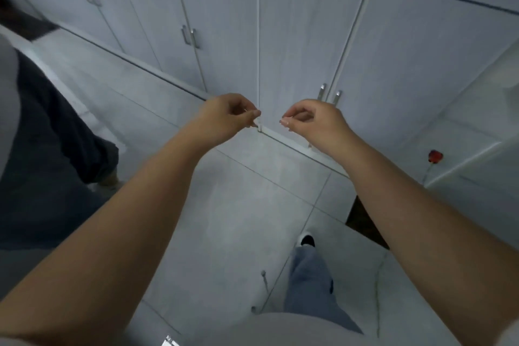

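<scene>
Your forearms [134,222] lead out to left hand [227,115] and right hand [311,121], both pinched closed, empty-looking; cabinet handles [323,91] stand just beyond your right.

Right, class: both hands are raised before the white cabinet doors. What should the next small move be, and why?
Probably lift the right hand to the door handle just above its knuckles and open it to take hold. Both that hand and the left hand show fingertips pinched with nothing visibly held, and the cabinet doors are shut.
</scene>
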A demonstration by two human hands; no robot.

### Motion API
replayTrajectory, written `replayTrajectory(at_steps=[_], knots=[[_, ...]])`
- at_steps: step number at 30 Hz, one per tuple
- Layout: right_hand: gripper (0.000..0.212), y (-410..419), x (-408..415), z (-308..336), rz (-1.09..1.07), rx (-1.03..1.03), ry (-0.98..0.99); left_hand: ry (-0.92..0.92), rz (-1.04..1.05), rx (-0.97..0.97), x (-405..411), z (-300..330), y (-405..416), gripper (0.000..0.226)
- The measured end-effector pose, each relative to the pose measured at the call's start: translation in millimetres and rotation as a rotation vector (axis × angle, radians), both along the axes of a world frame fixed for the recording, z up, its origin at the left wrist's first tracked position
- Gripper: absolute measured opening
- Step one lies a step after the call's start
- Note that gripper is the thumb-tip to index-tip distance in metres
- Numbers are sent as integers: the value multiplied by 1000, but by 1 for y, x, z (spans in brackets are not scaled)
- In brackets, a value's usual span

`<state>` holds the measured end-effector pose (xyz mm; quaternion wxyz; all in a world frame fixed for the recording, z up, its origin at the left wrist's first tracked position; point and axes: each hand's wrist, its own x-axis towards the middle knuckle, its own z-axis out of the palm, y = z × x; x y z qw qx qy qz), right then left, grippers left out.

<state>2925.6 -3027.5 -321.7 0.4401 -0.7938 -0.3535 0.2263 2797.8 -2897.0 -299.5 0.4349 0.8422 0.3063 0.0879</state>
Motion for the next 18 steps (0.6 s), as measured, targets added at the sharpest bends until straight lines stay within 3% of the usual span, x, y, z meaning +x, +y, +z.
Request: replayTrajectory(at_steps=[10,18], knots=[[6,168,182,1,301,-40,-9,9,310,-51,146,-4,118,18],[9,309,238,-4,500,-43,-68,11,485,-53,184,-10,229,17]])
